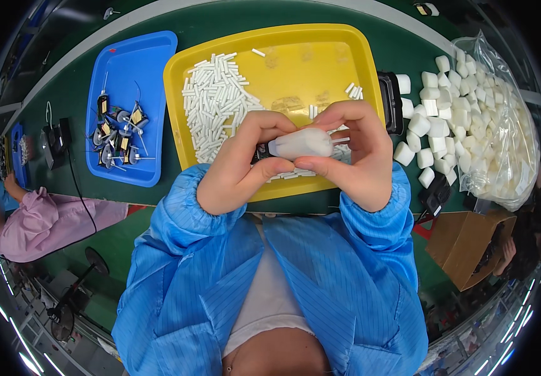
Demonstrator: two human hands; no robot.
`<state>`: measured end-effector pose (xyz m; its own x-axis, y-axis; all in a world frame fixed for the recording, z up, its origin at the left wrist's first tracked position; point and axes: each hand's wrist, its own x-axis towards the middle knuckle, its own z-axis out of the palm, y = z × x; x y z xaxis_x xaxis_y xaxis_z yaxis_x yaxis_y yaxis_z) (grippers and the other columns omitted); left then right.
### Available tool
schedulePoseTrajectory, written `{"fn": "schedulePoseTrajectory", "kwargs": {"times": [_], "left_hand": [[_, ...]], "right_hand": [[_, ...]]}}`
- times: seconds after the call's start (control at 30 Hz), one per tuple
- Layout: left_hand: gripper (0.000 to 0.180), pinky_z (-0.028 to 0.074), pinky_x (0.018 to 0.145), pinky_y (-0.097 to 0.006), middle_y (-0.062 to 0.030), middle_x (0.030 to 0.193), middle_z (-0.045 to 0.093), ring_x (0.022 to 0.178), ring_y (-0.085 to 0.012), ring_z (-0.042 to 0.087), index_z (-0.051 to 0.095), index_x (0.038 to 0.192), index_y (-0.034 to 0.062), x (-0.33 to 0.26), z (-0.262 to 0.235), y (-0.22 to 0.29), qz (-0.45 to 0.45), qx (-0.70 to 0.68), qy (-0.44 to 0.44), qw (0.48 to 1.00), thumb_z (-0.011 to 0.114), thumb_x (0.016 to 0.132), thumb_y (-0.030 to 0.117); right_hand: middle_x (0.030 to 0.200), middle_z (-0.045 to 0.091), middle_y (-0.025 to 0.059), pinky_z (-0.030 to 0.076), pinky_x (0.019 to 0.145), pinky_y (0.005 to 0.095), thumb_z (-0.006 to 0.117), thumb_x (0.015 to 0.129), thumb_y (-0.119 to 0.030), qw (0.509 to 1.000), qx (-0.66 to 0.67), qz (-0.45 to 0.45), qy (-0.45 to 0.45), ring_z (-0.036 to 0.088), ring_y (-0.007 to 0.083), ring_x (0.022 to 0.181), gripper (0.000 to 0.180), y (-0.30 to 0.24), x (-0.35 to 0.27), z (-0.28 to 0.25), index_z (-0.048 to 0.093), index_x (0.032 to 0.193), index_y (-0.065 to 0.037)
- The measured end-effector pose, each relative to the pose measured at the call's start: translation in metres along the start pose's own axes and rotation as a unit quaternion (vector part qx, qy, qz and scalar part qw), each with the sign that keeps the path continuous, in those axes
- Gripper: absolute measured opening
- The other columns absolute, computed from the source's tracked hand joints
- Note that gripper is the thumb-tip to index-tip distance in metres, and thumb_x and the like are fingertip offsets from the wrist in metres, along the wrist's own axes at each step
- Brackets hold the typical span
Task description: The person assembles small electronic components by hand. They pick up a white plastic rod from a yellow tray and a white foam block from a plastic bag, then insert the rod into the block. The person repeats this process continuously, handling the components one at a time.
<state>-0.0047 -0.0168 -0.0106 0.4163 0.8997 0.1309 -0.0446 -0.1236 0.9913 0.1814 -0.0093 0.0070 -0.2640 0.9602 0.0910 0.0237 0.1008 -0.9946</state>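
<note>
Between my two hands, above the near part of the yellow tray [320, 50], is a white, rounded, translucent-looking piece [308, 143] with a dark end at its left. My left hand [236, 166] is closed around the dark end, thumb and fingers pinching it. The fingers of my right hand [361, 156] curl round the piece's right end, where a thin pale rod sticks out; the thumb presses from below. Fingers partly cover the piece, so its exact kind cannot be told. Behind my hands, many short white sticks [214, 94] are heaped in the tray's left half.
A blue tray [142, 56] at left holds several small black parts [123, 141] with wires. White foam-like blocks [436, 128] spill from a plastic bag [521, 156] at right. A black container [390, 103] adjoins the yellow tray. A pink-sleeved person [51, 219] is at left; a cardboard box [464, 247] is lower right.
</note>
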Motion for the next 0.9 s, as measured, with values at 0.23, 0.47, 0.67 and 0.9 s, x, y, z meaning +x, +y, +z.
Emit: {"fn": "schedulePoseTrajectory", "kwargs": {"times": [0.23,0.47,0.67,0.9], "left_hand": [[0.022,0.043,0.063,-0.022,-0.0088,0.098,0.055,0.074,-0.0115,0.054,0.051,0.103,0.0007,0.047,-0.014,0.012,0.032,0.207,-0.071,0.975,0.059,0.082,0.006],[0.026,0.046,0.07,-0.033,-0.013,0.082,0.062,0.073,-0.0282,0.059,0.06,0.094,0.0028,0.233,-0.056,-0.024,0.008,0.227,0.024,0.974,0.065,0.078,0.023],[0.032,0.048,0.076,-0.035,-0.0157,0.09,0.065,0.081,-0.031,0.063,0.064,0.099,0.0071,0.354,-0.157,-0.116,-0.019,0.476,0.183,0.86,0.056,0.083,0.033],[0.033,0.045,0.084,-0.043,-0.0089,0.109,0.055,0.111,-0.029,0.047,0.065,0.1,0.0122,0.361,-0.108,-0.112,0.138,0.726,0.201,0.643,0.053,0.084,0.039]], "right_hand": [[0.109,0.056,0.0064,0.05,0.068,0.024,0.074,0.068,-0.006,0.999,0.021,0.023,0.013,0.054,0.0136,0.098,0.049,0.02,0.013,-0.012,0.052,0.112,-0.005],[0.113,0.052,0.0055,0.046,0.068,0.0207,0.057,0.081,0.0,0.98,0.061,0.036,0.188,0.052,0.0095,0.089,0.035,0.03,0.024,-0.033,0.048,0.115,-0.004],[0.098,0.059,0.0052,0.045,0.065,0.0212,0.057,0.083,-0.001,0.988,0.043,0.05,0.141,0.053,0.009,0.084,0.016,0.04,0.023,-0.032,0.058,0.099,-0.002],[0.092,0.061,0.0048,0.044,0.065,0.0216,0.056,0.084,-0.001,0.988,0.019,0.064,0.137,0.056,0.0101,0.081,0.01,0.039,0.023,-0.036,0.059,0.094,0.0]]}}
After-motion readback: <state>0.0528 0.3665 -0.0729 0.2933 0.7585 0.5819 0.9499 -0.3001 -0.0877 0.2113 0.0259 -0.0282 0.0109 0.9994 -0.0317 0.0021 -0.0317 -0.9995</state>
